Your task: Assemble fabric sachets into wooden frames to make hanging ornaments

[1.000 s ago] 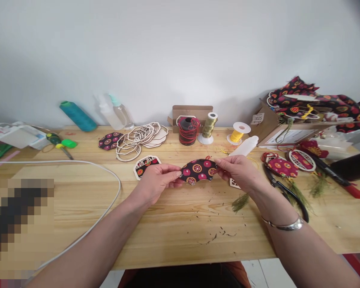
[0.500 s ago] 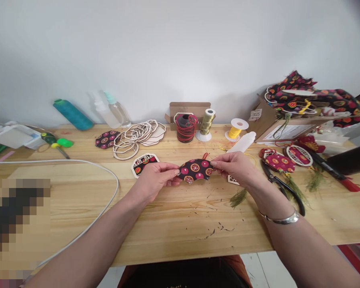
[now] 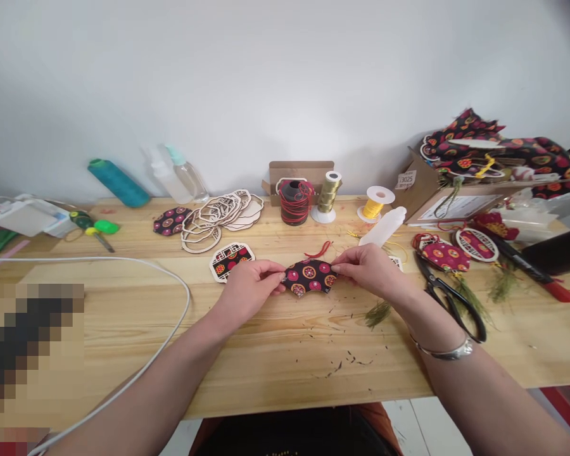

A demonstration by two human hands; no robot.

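Note:
A fan-shaped piece covered in dark patterned fabric (image 3: 310, 277) is stretched between my two hands, just over the table. My left hand (image 3: 255, 284) pinches its left corner between thumb and fingers. At the right corner, my right hand (image 3: 367, 269) grips it the same way. Behind the piece lies a short red cord (image 3: 319, 250). Close to my left hand rests a lattice wooden frame with patterned fabric (image 3: 228, 261). Beneath my right wrist a green tassel (image 3: 378, 313) shows, and part of a pale lattice piece (image 3: 396, 261) is mostly hidden behind that hand.
Thin wooden frames (image 3: 221, 218) are piled at the back left. Spools of red cord (image 3: 294, 206), gold thread (image 3: 329, 193) and yellow cord (image 3: 374, 206) stand along the wall. Black scissors (image 3: 451, 301) and a cardboard box (image 3: 437, 199) of fabric lie right. A white cable (image 3: 187, 297) curves left.
Both hands keep hold of the fabric-covered piece, which has tilted and come slightly lower. More of the red cord behind it is now visible. The camera view has shifted slightly.

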